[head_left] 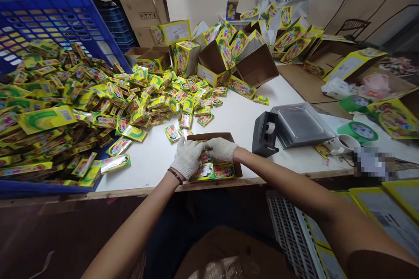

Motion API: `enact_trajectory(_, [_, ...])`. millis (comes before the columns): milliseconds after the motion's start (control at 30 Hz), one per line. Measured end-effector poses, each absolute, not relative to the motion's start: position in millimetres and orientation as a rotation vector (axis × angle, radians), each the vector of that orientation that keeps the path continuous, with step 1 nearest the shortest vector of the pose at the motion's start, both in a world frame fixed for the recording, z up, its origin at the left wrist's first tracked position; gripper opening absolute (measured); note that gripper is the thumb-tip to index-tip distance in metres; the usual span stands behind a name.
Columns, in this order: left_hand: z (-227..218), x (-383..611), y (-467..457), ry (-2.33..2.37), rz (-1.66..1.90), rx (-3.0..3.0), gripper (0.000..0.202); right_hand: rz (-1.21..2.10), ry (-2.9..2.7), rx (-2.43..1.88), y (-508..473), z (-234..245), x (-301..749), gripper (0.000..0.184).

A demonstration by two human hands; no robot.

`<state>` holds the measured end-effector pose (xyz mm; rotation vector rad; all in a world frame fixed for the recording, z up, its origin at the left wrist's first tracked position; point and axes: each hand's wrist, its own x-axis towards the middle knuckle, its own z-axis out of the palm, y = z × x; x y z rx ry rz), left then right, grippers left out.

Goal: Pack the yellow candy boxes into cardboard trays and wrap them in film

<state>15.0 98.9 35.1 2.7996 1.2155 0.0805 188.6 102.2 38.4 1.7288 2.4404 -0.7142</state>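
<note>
While the left hand (187, 158) and right hand (222, 149), both in white knit gloves, sit right over a shallow brown cardboard box (239, 169) on the white table (153, 161), the fingers (199, 148) are bunched close against the small yellow packets (212, 171) lying inside it, though I can't tell if they're actually gripping any. Huge heap of loose packets (98, 96) sits over a blue crate (42, 17) on the left, tape dispenser (264, 134) just off to the right.

I read bright, even illumination across the white table (147, 165), with soft shadows and no harsh glare. Wide-angle distortion bends the blue crate (42, 8) at the frame edge; focus holds throughout.
</note>
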Motion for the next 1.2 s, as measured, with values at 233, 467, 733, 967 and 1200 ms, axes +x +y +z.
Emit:
enact_trajectory(233, [30.4, -25.7, 93.2, 1.557, 0.11, 2.661, 0.031, -0.655, 2.373, 1.814, 95.1, 18.3, 174.1, 0.027])
enact_trajectory(467, [25.3, -173.4, 123.2, 2.27, -0.21, 2.176, 0.035, -0.65, 2.377, 1.801, 88.3, 14.3, 172.6, 0.03])
enact_trajectory(733, [35.3, -175.4, 116.4, 2.084, -0.165, 2.336, 0.049, -0.705, 2.604, 2.015, 98.2, 52.9, 154.4, 0.033])
enact_trajectory(967, [49.6, -38.5, 85.9, 1.296, 0.345, 2.74, 0.062, -0.697, 2.482, 1.651, 110.4, 109.3, 143.1, 0.028])
enact_trajectory(1200, [50.8, -2.8, 74.6, 1.087, -0.03, 2.691, 0.025, -0.579, 2.045, 1.39, 97.1, 109.1, 211.5, 0.028])
